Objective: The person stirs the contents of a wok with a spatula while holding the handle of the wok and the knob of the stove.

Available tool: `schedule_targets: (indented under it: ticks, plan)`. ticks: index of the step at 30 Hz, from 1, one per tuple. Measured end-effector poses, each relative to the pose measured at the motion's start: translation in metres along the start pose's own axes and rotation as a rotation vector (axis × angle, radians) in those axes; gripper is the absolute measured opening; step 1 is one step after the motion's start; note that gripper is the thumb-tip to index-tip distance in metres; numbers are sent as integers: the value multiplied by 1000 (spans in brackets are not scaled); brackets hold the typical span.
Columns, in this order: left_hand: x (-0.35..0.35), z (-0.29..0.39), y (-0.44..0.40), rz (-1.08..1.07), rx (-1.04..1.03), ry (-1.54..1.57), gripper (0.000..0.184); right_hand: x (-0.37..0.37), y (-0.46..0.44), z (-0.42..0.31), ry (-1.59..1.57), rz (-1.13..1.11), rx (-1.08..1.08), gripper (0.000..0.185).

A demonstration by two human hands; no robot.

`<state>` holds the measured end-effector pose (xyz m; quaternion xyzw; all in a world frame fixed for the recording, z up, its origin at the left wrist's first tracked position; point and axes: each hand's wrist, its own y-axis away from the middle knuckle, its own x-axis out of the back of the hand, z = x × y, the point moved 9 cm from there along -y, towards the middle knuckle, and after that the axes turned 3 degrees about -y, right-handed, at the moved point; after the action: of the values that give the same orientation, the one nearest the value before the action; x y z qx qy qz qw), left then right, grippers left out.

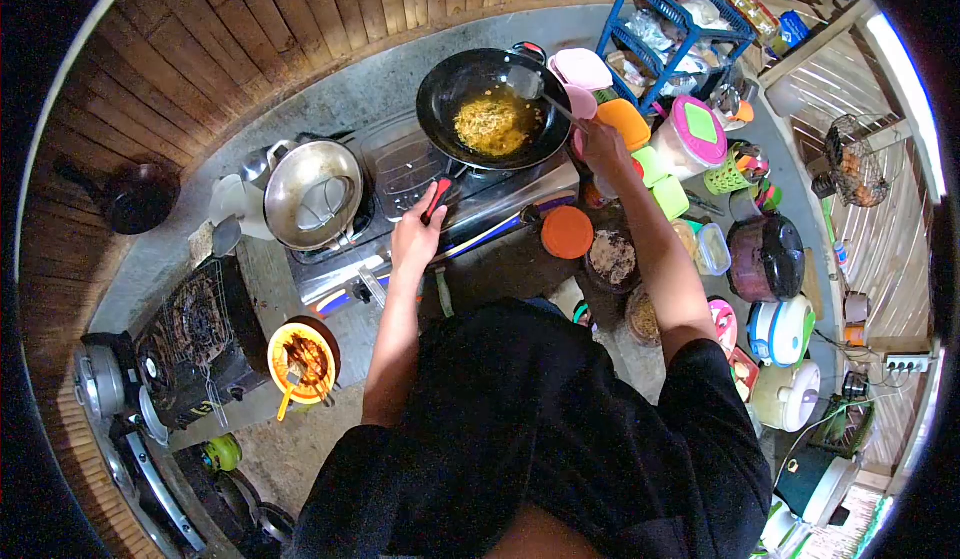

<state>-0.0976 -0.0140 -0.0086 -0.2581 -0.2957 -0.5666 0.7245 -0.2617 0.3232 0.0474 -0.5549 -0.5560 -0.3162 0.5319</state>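
Observation:
A black wok (440, 99) stands on the stove (480, 204), with pale yellow bits of food (490, 124) in oil at its bottom. My left hand (413, 239) is closed round the wok's red and black handle (438, 199). Higher up on the right, my right hand (603, 149) grips the handle of a metal spatula (527, 83), whose blade is over the right part of the wok. Left of the wok, a second pan (285, 199) sits on the other burner with a wire tool inside.
An orange bowl (275, 354) of dark red sauce with a spoon is at lower left, near a sooty grill (190, 329). A blue rack (615, 19), lidded tubs (695, 134) and a rice cooker (785, 329) line the right side. An orange lid (567, 232) lies right of the stove.

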Motion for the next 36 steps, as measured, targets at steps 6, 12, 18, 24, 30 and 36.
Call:
schedule_targets:
  ticks: [6, 12, 18, 24, 30, 36]
  plan:
    - [-2, -3, 0, -52, 57, -19, 47, -54, -7, -5, -230, -135, 89, 19]
    - [-4, -6, -2, -33, 20, 1, 47, -43, 6, -32, -399, -287, 68, 27]
    - [0, 3, 2, -161, 156, 5, 48, 1, 19, -41, -318, -347, 242, 30]
    - [-4, -4, -1, -23, 43, 17, 48, 43, 25, -33, -351, -21, 164, 23]
    - [-5, -5, -1, -30, 52, 26, 47, 47, 37, -18, -277, 169, 68, 20]
    - [-2, -1, 0, -28, 45, 12, 46, 21, 54, -14, -228, -57, -18, 19]
